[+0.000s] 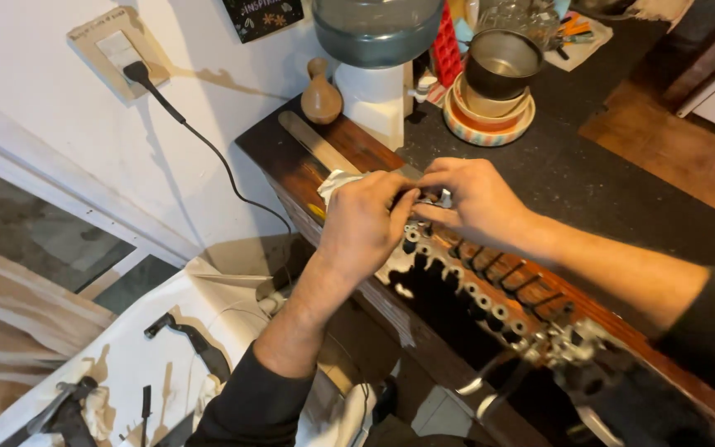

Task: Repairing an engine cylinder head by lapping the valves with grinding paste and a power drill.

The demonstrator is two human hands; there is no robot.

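A long brown wooden instrument (490,310) with silver rings and keys lies along the near edge of a dark counter (589,174). My left hand (363,223) grips its far end from above, with a white cloth (334,184) sticking out beneath the fingers. From the other side, my right hand (473,203) pinches a small silver metal part (432,199) on the instrument with its fingertips. The fingertips of both hands meet there. What lies under my left palm is hidden.
At the back of the counter stand stacked bowls with a metal pot (494,91), a water bottle on a white dispenser (376,50), a small wooden vase (321,98) and a flat wooden stick (316,141). A black cable runs from a wall socket (136,72). Black tools lie on a white sheet (192,339) below.
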